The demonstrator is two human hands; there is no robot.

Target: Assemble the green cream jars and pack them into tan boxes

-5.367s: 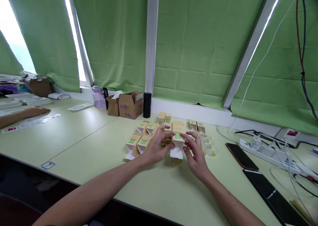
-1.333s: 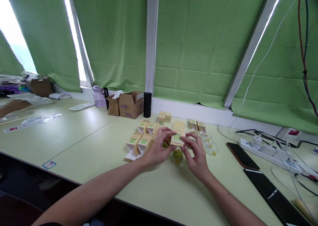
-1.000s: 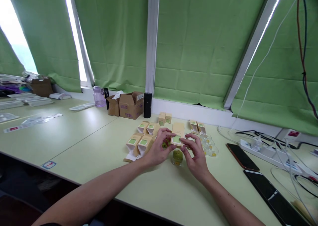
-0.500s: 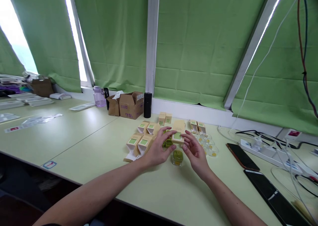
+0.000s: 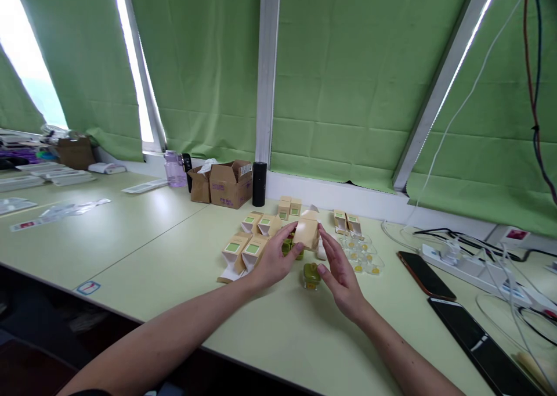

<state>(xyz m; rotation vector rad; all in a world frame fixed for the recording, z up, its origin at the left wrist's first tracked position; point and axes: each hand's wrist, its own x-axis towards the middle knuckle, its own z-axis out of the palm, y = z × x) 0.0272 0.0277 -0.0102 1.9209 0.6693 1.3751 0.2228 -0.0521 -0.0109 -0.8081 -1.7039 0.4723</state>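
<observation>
Carton (image 5: 307, 233): probably light, crushable; best held by sides.
Left hand (image 5: 275, 260): pinching its edge.
Right hand (image 5: 343, 281): half-open, contact unclear.

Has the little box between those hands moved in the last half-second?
Yes: the little box has turned, so its green label no longer shows, and shifted slightly left in the picture, toward the black bottle.

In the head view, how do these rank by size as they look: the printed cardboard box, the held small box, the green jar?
1. printed cardboard box
2. held small box, partly covered
3. green jar
</observation>
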